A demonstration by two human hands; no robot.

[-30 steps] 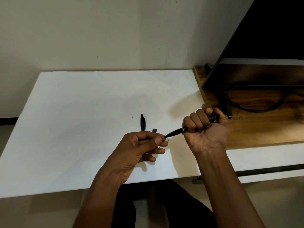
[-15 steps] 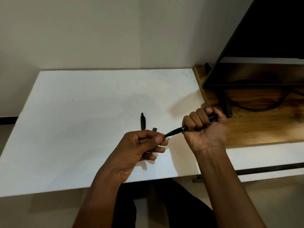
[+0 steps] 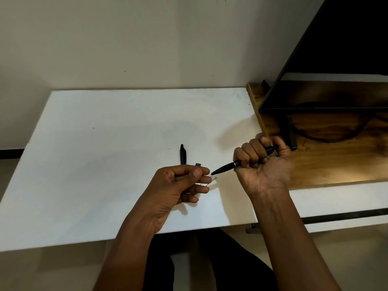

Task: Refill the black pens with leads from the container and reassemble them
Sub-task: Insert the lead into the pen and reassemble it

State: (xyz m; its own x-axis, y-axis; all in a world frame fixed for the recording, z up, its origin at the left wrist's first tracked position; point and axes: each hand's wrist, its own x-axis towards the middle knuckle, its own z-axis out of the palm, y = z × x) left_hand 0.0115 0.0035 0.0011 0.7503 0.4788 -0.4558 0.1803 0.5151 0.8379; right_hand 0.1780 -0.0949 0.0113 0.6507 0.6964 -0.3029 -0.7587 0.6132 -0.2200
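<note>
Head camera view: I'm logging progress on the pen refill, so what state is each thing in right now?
Right hand: fisted around a black pen.
Black pen in that fist: off the table, tip aimed at the left hand.
Left hand: fingers pinched near the pen tip, holding a small clear container.
Small clear container: mostly hidden by fingers.
Second black pen: lying untouched on the white table.
Small dark piece: resting on the table.

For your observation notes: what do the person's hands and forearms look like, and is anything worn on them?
Both forearms are bare, with no sleeves in view. The left hand and right hand wear no gloves, and no rings, watch or bands are visible. Short fingernails show on the left thumb.
</note>
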